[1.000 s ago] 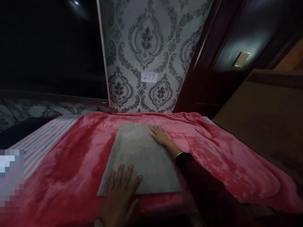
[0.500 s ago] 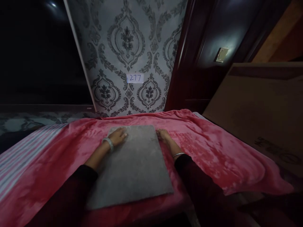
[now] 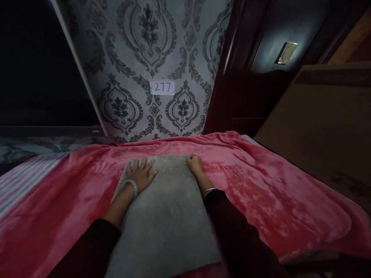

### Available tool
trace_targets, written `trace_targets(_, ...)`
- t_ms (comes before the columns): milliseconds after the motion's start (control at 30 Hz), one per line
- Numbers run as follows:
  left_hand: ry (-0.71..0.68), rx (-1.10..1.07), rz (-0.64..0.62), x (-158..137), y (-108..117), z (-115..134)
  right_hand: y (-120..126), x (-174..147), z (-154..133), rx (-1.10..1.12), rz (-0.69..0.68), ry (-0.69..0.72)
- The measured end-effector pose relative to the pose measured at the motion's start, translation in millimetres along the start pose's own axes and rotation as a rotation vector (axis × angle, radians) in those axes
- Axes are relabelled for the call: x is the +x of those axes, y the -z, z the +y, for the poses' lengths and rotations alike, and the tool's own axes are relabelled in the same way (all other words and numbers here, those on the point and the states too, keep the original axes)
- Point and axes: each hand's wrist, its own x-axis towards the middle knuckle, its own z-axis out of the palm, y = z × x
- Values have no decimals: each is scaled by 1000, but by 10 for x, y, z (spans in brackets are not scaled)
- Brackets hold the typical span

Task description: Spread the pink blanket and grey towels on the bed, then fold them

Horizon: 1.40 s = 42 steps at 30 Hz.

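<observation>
Left hand (image 3: pixel 140 177) flat on grey cloth (image 3: pixel 168 216), fingers wide; right hand (image 3: pixel 194 165) curled at far right corner, can't tell if gripping. I should press evenly.

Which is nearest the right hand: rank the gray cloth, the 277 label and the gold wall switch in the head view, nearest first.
1. Gray cloth: touching the right hand, which is at its far right corner.
2. 277 label: beyond the hand and to its left, on the patterned wall.
3. Gold wall switch: farthest, high up on the right.
</observation>
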Motion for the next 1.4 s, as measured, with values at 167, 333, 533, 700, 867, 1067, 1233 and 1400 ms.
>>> trace_targets(167, 31, -3, 8, 3, -23, -8, 23, -61, 20, -157, 21, 91)
trace_targets(333, 4, -19, 11, -15, -25, -7, 119, -310, -146, -335, -1, 378)
trace_targets(533, -17, -42, 33, -15, -47, -30, -47, -707, -322, -612, -436, 664)
trace_targets(700, 23, -59, 1, 4, -66, -72, -102, -733, -272, -624, -454, 655)
trace_targets(867, 13, -48, 12, 4, -46, -93, -71, -739, -323, -647, -462, 644)
trace_targets(1067, -53, -32, -45, -146, 6, -252, 110, -925, -232, -688, -510, 593)
trace_targets(1233, -3, -132, 19, -492, -95, -588, 361, -1253, 322, -427, -384, 503)
trace_targets(1400, -25, -463, 166, -960, -196, -764, 551, -1781, 701, 257, -274, 409)
